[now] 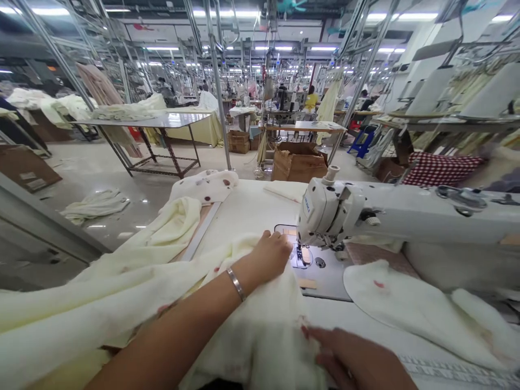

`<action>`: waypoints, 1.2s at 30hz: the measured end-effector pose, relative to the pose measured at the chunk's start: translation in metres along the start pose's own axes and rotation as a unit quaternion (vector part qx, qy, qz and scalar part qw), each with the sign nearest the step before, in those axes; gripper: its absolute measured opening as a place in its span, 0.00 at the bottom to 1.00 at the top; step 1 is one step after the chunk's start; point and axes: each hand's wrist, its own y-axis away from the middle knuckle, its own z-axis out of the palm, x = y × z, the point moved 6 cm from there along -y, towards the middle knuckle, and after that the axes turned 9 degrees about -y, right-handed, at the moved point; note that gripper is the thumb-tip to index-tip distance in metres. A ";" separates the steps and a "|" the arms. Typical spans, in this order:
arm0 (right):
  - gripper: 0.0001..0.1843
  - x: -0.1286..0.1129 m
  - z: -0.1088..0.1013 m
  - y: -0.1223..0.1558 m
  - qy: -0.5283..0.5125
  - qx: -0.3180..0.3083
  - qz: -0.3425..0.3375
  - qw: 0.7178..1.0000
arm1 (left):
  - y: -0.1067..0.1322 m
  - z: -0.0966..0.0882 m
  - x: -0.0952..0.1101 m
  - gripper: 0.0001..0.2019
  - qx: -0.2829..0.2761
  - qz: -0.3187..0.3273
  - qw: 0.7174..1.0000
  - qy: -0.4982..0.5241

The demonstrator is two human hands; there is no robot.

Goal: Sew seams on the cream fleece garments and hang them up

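Observation:
Cream fleecy fabric (260,319) with small reddish marks drapes over the table's front edge and across my lap. My left hand (273,253), a metal bracelet on its wrist, is closed on the upper edge of this fabric. It is just left of the presser foot (303,255) of a white sewing machine (325,214), whose needle area is lit. Lower down, my right hand (351,355) pinches the fabric's right edge between thumb and forefinger, partly blurred. Right of the needle plate (325,287) lies another cream piece (406,303) with a pink mark.
More cream cloth (174,227) and a spotted piece (205,187) lie at the table's left side. Beyond stand a cardboard box (298,162), a metal-legged table (162,120) and a blue stool (362,142). A cloth heap (97,205) is on the floor.

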 end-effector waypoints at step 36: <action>0.17 0.100 -0.035 -0.094 0.176 0.098 0.022 0.979 | 0.029 0.010 0.014 0.26 0.005 0.068 0.988 0.138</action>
